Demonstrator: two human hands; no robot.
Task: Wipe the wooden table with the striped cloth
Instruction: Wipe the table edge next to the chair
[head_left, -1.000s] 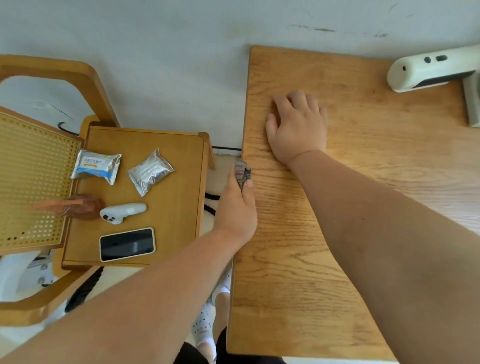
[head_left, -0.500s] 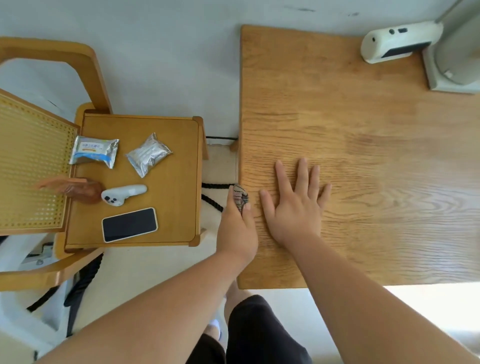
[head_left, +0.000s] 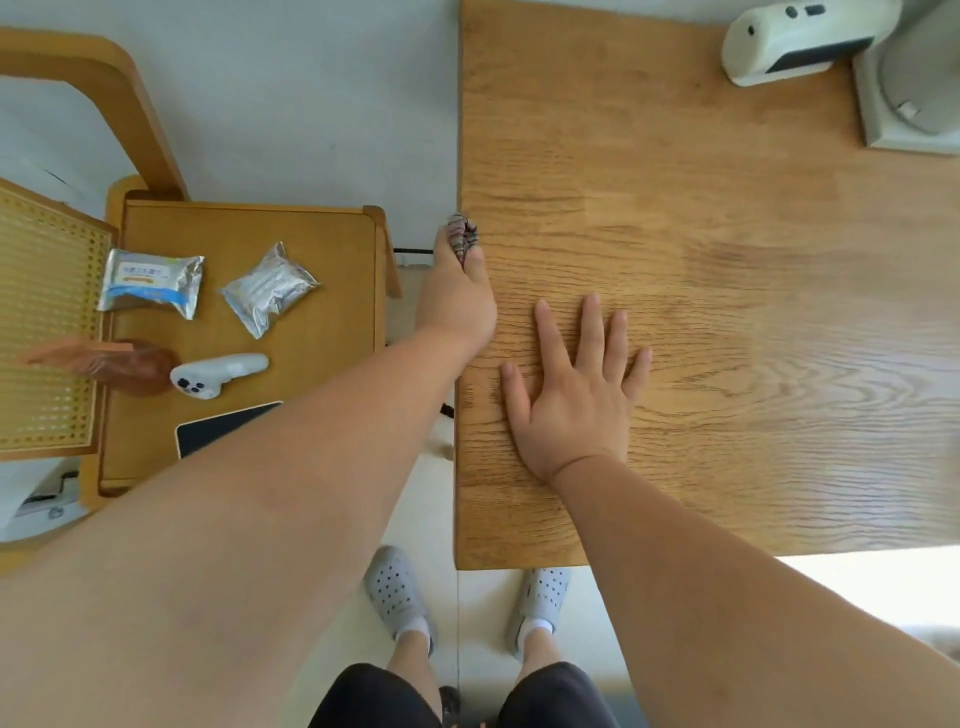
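In the head view, my left grip (head_left: 457, 296) is curled tight round the bunched striped cloth (head_left: 462, 234). The cloth sits at the left edge of the wooden tabletop (head_left: 727, 312), about midway along that edge. My right grip (head_left: 571, 400) lies wide and flat on the tabletop, fingers spread, just beside the left one and nearer the tabletop's front edge.

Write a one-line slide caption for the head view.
The left hand grips the striped cloth at the edge of the wooden table; right hand lies flat on it.
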